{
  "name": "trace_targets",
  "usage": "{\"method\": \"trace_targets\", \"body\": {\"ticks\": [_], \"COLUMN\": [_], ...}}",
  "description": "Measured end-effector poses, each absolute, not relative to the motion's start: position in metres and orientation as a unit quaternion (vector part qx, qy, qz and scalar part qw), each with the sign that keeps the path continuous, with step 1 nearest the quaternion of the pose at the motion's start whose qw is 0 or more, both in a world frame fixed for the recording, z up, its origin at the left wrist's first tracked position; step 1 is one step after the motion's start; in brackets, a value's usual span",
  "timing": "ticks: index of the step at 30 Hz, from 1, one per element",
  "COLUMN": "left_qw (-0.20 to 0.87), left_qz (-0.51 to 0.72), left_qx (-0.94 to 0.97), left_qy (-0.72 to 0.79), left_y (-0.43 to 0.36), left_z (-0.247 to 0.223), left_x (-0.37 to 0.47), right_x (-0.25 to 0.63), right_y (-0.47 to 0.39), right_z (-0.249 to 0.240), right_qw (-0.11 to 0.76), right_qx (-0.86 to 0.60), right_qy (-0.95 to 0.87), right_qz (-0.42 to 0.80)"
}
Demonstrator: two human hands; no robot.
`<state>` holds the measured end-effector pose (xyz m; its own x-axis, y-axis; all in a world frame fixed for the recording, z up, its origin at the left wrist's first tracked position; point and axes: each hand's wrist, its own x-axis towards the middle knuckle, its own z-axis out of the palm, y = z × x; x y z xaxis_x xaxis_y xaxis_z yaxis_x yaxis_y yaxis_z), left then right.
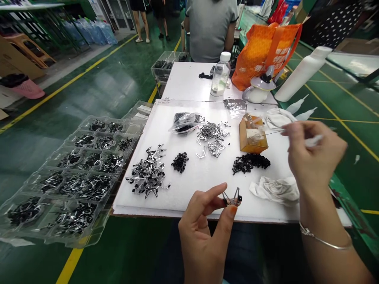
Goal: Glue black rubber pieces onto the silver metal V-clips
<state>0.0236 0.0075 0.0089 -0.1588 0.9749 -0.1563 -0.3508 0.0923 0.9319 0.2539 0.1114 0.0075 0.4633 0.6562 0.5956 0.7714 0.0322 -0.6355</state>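
My left hand (pixel 204 232) pinches a small V-shaped metal clip (pixel 237 194) with black end pieces between thumb and fingers, above the table's near edge. Raised at the right, my right hand (pixel 315 154) is closed around a thin needle-like rod (pixel 275 131), whose far end reaches over a small yellow box (pixel 252 148) with little bottles inside. Below that box lies a pile of small black pieces (pixel 251 162). Bare metal clips (pixel 213 134) are heaped left of the box. Farther left are a smaller black pile (pixel 179 162) and a heap of clips with black ends (pixel 148 173).
Clear compartment trays (pixel 99 225) of clips stand left of the table. White cloths (pixel 276 191) lie on the right. Behind are a plastic bag of black parts (pixel 186 123), a clear bottle (pixel 220 77), an orange bag (pixel 251 51) and a white flask (pixel 303 73). A person sits ahead.
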Motion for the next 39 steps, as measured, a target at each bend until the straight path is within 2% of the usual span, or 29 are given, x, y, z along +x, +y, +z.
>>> {"method": "trace_targets", "body": {"ticks": [2,6,10,12,20,30,39], "left_qw": [0.537,0.459,0.405,0.371,0.292,0.302,0.307], "left_qz": [0.595,0.613,0.61,0.605,0.564,0.553,0.583], "left_qx": [0.356,0.439,0.525,0.566,0.656,0.673,0.645], "left_qy": [0.48,0.47,0.435,0.419,0.409,0.388,0.387], "left_y": [0.007,0.006,0.006,0.006,0.003,0.006,0.007], "left_z": [0.007,0.001,-0.003,-0.004,-0.007,-0.007,-0.003], "left_x": [0.024,0.023,0.02,0.018,0.02,0.02,0.024], "right_x": [0.252,0.229,0.2,0.19,0.182,0.176,0.179], "right_y": [0.11,0.076,0.025,0.008,-0.005,-0.01,-0.018], "right_z": [0.009,0.002,-0.008,-0.01,-0.013,-0.014,-0.024], "right_qw": [0.456,0.476,0.465,0.485,0.546,0.567,0.582], "right_qx": [-0.697,-0.653,-0.541,-0.512,-0.518,-0.515,-0.544], "right_qy": [-0.553,-0.572,-0.577,-0.537,-0.446,-0.415,-0.421], "right_qz": [0.004,0.143,0.397,0.463,0.485,0.491,0.433]}}
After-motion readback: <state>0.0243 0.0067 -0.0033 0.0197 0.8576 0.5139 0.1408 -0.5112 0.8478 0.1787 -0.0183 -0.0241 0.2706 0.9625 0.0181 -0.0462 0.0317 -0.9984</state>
